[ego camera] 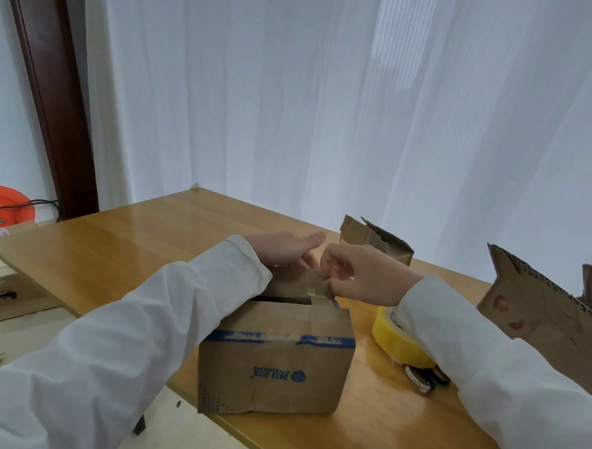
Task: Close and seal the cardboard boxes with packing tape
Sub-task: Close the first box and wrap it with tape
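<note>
Cardboard box (275, 360) unsealed: left hand (283, 249) flat on far flap (296, 282), right hand (357, 274) pinching its edge; yellow tape roll (396, 339) untouched.

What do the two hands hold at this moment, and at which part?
The right hand pinches the far top flap of the cardboard box near its right edge. The left hand rests on that flap's far side, fingers straight.

Home room: white curtains (328, 106), wooden table (132, 250).
</note>
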`<action>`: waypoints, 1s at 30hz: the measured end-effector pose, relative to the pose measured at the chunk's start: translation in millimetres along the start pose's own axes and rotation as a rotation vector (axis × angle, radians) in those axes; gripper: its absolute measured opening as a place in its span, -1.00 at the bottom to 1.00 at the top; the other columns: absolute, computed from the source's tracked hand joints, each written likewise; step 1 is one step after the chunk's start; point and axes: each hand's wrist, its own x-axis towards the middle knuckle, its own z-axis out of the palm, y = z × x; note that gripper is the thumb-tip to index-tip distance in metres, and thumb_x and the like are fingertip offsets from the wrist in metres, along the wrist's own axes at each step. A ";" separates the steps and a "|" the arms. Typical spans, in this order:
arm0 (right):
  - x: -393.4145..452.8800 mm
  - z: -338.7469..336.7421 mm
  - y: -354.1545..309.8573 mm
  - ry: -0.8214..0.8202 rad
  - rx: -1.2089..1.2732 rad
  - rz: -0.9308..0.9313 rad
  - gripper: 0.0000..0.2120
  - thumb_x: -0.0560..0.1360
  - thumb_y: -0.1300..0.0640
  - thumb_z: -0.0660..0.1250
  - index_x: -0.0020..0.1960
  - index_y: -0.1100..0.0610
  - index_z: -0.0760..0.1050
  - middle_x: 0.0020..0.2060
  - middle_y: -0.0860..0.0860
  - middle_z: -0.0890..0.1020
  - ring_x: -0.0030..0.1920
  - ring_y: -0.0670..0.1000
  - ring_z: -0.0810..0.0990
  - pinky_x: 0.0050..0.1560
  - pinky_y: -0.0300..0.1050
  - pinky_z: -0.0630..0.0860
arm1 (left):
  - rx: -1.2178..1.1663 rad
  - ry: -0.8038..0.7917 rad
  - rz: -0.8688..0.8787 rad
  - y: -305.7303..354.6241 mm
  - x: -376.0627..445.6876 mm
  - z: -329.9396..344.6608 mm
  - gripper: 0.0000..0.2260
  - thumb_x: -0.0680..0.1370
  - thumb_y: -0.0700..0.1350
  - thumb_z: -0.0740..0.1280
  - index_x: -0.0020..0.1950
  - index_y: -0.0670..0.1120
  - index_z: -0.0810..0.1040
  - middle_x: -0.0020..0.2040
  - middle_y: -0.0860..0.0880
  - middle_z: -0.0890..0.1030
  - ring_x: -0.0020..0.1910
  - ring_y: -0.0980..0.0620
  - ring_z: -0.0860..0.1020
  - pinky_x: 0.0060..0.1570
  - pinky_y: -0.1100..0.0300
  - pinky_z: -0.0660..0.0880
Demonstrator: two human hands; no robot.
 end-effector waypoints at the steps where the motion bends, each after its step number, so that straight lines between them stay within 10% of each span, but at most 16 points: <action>1: 0.7 2.2 0.8 0.005 -0.007 0.004 -0.80 0.49 0.12 0.35 -0.17 -0.14 0.39 -0.30 -0.10 0.58 -0.26 -0.12 0.50 -0.13 -0.23 0.47 | 0.011 -0.001 0.000 0.2 -0.8 0.0 -0.43 0.58 0.30 -0.10 -0.06 0.00 0.60 -0.07 0.01 0.63 0.02 0.04 0.53 0.04 0.19 0.33; 12: 1.9 4.4 1.9 0.049 -0.014 -0.004 -0.80 0.47 0.21 0.30 -0.13 -0.10 0.41 -0.31 -0.11 0.53 -0.30 -0.16 0.46 -0.21 -0.32 0.41 | 0.051 -0.010 0.016 5.7 -7.3 -1.0 -0.47 0.60 0.26 -0.04 0.00 -0.03 0.60 -0.05 0.01 0.61 -0.01 0.06 0.52 -0.09 0.29 0.36; 23: -1.3 1.9 -3.3 0.030 -0.028 0.003 -0.81 0.47 0.22 0.28 -0.13 -0.08 0.43 -0.28 -0.06 0.55 -0.26 -0.10 0.48 -0.17 -0.24 0.46 | -0.119 -0.086 -0.025 3.7 -14.1 -2.9 -0.05 0.17 0.60 -0.16 -0.02 -0.06 0.68 -0.14 0.00 0.69 -0.09 0.04 0.57 0.31 0.05 0.35; 30: 2.4 6.6 -2.8 0.013 -0.105 0.001 -0.84 0.49 0.19 0.25 -0.09 -0.08 0.42 -0.24 -0.06 0.57 -0.17 0.00 0.55 -0.11 -0.12 0.52 | -0.142 -0.108 -0.007 4.0 -17.2 -3.5 -0.13 0.39 0.50 -0.20 -0.02 -0.07 0.68 -0.17 0.00 0.65 -0.13 0.05 0.52 0.25 0.11 0.34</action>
